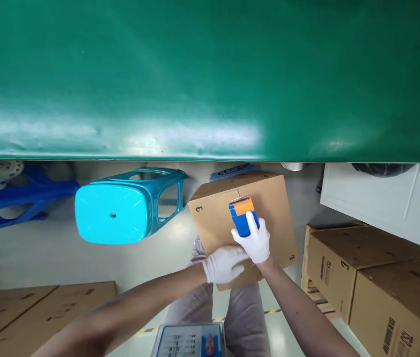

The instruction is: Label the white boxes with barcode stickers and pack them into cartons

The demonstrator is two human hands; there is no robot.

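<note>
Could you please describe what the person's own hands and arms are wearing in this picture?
Both the left hand and the right hand wear thin white fabric gloves that end at the wrists. The forearms are bare, with no sleeves, watch or markings visible.

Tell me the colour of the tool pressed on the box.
Blue tape dispenser with an orange top; head view.

Both arms reach forward and down from the bottom of the view, forearms bare, each hand in a white glove. The left hand (pixel 224 264) lies flat, palm down, fingers pointing right and slightly spread, its wrist bent inward. The right hand (pixel 254 240) sits just above and beside it, touching it at the fingertips, closed in a grip with the index finger stretched forward along the top of what it holds
</note>
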